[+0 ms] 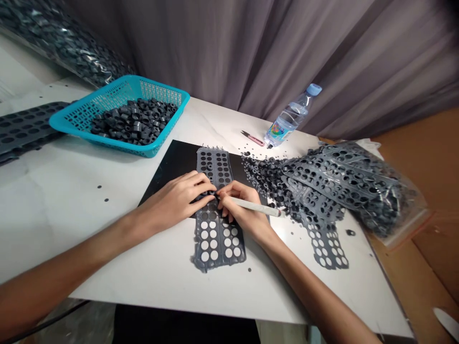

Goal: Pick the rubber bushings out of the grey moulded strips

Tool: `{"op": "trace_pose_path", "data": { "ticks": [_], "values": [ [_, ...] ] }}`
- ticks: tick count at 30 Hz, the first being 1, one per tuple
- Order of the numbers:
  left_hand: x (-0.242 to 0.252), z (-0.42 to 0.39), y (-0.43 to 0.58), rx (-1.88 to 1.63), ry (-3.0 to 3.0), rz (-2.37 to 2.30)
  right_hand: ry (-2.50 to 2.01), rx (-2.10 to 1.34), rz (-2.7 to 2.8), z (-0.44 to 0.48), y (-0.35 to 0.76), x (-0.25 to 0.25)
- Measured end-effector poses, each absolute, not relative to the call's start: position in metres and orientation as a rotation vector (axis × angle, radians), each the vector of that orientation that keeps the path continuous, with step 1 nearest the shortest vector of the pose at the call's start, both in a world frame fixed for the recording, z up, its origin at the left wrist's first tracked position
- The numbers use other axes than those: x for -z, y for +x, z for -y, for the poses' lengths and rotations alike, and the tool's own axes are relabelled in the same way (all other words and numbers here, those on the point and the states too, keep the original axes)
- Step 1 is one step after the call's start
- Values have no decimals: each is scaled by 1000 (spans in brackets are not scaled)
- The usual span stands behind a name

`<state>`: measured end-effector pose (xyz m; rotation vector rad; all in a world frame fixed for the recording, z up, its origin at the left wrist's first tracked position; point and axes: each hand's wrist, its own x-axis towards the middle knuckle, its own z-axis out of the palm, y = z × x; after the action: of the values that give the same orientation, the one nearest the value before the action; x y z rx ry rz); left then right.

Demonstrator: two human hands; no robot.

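Left hand (179,198) lies flat, fingers spread, pressing down the grey perforated rubber sheet (217,215). Right hand (242,208) is closed in a pen grip on a thin white-handled tool (256,207), tip meeting the sheet just at the left fingertips.

Sheet lies lengthwise away from the person, far half on a black cutting mat (172,167), near half on the white bench (71,200). Its edges look ragged and wavy, so I'd judge it soft, floppy and light. It will likely shift or buckle unless it's pinned right next to the tool tip; hold it flat by palm, not by the edge.

Beyond the left hand: teal basket (89,112) of small grey rings (134,119). Right of the right hand: heap of spent sheets (340,177), some in a clear bag. Water bottle (292,114) farther back.
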<state>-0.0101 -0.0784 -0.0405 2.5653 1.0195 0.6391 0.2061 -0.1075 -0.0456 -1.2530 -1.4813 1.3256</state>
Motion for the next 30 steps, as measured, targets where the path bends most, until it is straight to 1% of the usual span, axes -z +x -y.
{"op": "trace_pose_path", "data": {
  "ticks": [4,6,8,10,12,15,18,22,30],
  "values": [
    [43,83,-6,-598,2722,-996,-1268,-1246,1578,108,205,43],
    [41,86,-2,-664,2679,-972,-1278,-1175,1644,110,204,42],
    [36,87,0,-869,2491,-1044,-1304,-1114,1681,111,203,41],
    [28,83,-2,-1115,2135,-1188,-1325,-1105,1670,112,203,43],
    [22,75,-9,-1224,1733,-1238,-1310,-1157,1618,113,203,45],
    [22,65,-20,-1097,1345,-1079,-1259,-1273,1486,111,204,47],
    [27,64,-22,-948,1155,-957,-1238,-1284,1342,107,208,49],
    [27,73,-16,-857,1059,-924,-1255,-1220,1259,103,212,49],
    [22,77,-15,-722,948,-864,-1256,-1181,1327,104,210,51]
  ]
}}
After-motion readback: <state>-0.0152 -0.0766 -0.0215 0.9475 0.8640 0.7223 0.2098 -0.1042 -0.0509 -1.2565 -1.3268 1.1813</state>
